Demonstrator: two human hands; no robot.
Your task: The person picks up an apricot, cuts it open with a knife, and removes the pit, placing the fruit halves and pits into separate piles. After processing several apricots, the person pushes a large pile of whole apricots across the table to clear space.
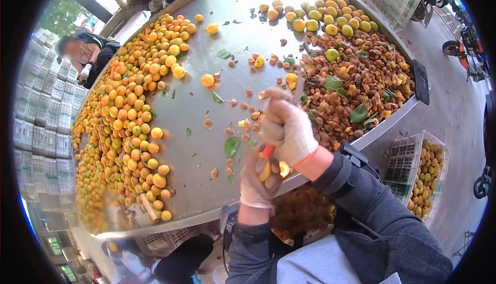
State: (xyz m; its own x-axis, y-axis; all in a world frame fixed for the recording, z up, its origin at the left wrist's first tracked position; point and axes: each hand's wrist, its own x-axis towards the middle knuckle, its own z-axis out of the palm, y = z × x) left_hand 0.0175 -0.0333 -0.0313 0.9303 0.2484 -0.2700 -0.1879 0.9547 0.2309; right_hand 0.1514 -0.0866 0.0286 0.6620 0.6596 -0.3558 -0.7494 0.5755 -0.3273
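Evidently the two gloved hands are at work together: the left hand (253,188) is closed around a yellow fruit (264,172), while the right hand (287,129), just above it, is clamped on a red tool (267,151) that meets the fruit. The step looks like working the tool against the fruit — its tip is hidden, so how deep it sits is unclear. Such a move calls for a firm left grip, with the fingers out of the tool's line.

A cut piece (284,169) shows just beside the left hand. Both hands are by the near rim (206,216) of the tabletop (199,129), above a container of brownish pieces (302,211). To the right of the hands, a brown heap (341,93) crowds the surface and limits sideways movement. Ahead and to their left there is more room — mostly bare metal with scattered bits and a leaf (231,146) — before the whole-fruit pile (129,108) begins.
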